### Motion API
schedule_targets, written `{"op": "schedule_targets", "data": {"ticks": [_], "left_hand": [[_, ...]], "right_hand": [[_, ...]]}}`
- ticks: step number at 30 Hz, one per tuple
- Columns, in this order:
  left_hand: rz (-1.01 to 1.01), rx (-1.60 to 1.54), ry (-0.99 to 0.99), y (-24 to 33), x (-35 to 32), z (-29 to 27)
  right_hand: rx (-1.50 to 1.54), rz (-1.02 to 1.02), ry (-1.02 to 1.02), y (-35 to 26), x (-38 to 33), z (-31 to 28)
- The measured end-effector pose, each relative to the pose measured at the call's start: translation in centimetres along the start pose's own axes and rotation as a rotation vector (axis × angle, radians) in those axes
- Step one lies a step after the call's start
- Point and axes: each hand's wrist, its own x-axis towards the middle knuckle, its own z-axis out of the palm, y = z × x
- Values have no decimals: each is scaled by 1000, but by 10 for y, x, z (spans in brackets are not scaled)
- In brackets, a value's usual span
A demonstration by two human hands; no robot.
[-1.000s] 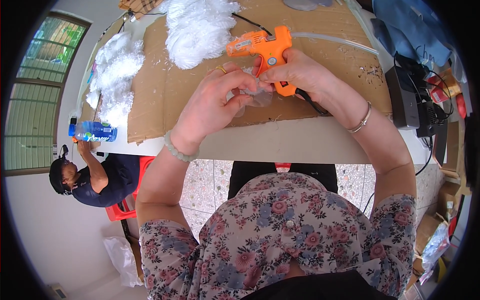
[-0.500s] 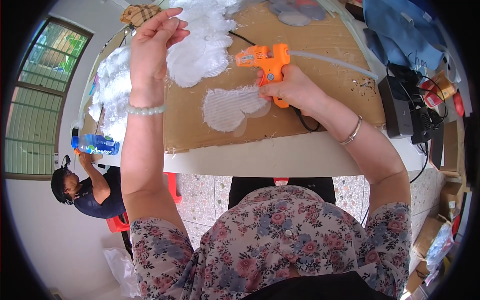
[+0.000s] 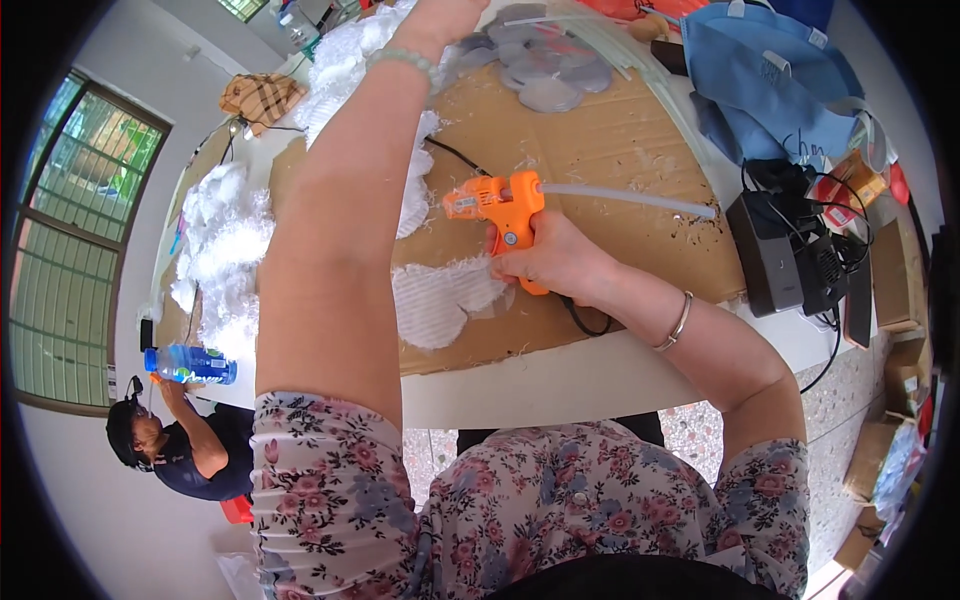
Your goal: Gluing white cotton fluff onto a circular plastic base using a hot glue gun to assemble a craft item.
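My right hand grips an orange hot glue gun, its nozzle pointing left. A long translucent glue stick juts from the gun's back end to the right. Beside that hand, a white ribbed fabric cutout with a lobed outline lies on the brown cardboard. My left hand reaches to the far side, and the top edge of the picture cuts off its fingers. Near it are clear, cloud-shaped plastic pieces and a pile of white fluffy material, partly covered by my left arm.
More white fluff lies at the left, near a blue-labelled bottle. A co-worker sits beyond the table's left side. On the right are a blue bag, a dark box and tangled cables. Glue sticks lie at the back.
My left hand has moved farther forward, to the top edge. The view has shifted, showing more of the table's far side. My right hand still grips the glue gun.
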Motion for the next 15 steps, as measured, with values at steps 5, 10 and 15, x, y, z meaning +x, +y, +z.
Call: {"op": "schedule_targets", "data": {"ticks": [5,10,15], "left_hand": [[-265,362,-7,41,-9,-25],[-365,238,102,114,-86,-69],[-575,221,122,163,-201,-57]], "right_hand": [[47,13,-25,5,9,-6],[-54,-20,82,-7,8,-2],[-47,-4,97,-5,8,-5]]}}
